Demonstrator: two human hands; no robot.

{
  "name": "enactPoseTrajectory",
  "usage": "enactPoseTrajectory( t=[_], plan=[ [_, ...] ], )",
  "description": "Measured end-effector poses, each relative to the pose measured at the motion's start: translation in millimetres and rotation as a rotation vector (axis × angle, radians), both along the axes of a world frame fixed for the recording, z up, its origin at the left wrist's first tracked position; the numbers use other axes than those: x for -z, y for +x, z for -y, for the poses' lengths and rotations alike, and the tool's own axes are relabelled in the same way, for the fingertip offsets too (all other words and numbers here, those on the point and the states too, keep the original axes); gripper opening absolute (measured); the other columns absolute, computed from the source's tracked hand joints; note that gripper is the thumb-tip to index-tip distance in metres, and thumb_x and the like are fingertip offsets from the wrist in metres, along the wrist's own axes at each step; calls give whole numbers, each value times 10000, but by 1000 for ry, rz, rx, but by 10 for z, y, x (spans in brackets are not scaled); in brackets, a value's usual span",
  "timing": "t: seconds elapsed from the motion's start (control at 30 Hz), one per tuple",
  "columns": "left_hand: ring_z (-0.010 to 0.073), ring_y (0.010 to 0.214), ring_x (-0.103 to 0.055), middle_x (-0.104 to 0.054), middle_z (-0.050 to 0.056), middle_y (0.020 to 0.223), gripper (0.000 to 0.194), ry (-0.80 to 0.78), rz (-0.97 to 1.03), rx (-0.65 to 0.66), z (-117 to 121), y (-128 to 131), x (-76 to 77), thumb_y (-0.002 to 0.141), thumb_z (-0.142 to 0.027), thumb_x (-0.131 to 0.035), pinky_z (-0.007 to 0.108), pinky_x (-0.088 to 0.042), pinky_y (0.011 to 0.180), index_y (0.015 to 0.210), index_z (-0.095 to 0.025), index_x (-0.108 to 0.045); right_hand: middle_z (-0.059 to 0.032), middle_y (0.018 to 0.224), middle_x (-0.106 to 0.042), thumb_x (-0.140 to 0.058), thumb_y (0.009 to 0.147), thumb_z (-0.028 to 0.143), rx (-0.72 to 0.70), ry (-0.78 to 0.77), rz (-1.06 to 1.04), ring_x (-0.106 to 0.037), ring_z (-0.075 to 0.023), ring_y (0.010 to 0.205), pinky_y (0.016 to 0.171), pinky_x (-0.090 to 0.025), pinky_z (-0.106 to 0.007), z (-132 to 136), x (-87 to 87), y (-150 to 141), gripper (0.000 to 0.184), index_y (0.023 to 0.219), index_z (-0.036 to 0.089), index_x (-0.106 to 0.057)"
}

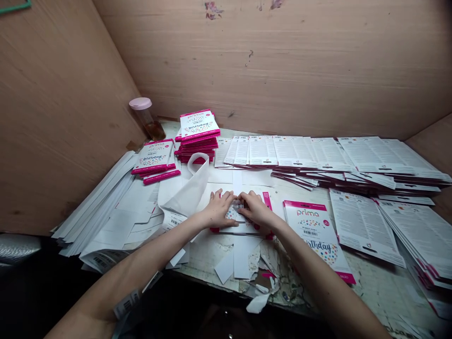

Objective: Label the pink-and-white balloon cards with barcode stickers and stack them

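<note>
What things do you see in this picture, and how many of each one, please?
Jar with pink lid: one, amber contents, back left of table.
Stacks of Prima birthday packs: two, pink and white, back left.
Loose Prima birthday pack: one, pink and white, right of hands.
Printed sheets: many, white, back and right.
White looped-handle bag: one, behind left hand.
Paper strips: several, white, before hands.
Plywood walls: three, tan, around table.
Table: one, worn pale top.
Pack under hands: one, pink-edged, centre.
Left hand: one, on pack.
Right hand: one, on pack.
</note>
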State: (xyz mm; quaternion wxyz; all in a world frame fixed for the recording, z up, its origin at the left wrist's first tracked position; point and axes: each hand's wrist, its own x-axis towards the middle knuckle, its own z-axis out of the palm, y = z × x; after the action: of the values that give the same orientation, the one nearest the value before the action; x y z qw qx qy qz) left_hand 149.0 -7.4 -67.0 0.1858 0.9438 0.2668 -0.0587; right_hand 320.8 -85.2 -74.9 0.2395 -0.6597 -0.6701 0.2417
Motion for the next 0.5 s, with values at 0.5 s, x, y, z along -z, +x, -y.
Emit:
enactPoseTrajectory(
  t=[0.5],
  plan=[
    [494, 1386, -182, -326, 176, 1516, 1083, -82, 71, -49, -19, -32, 37, 644, -561, -766, 650, -156, 1100, 1503, -196, -216, -86, 1080, -504, -698, 741, 485, 271, 96, 164, -517, -281, 1017, 854, -436, -410, -55, 95, 3, 541, 1193, 236, -534]
  ],
)
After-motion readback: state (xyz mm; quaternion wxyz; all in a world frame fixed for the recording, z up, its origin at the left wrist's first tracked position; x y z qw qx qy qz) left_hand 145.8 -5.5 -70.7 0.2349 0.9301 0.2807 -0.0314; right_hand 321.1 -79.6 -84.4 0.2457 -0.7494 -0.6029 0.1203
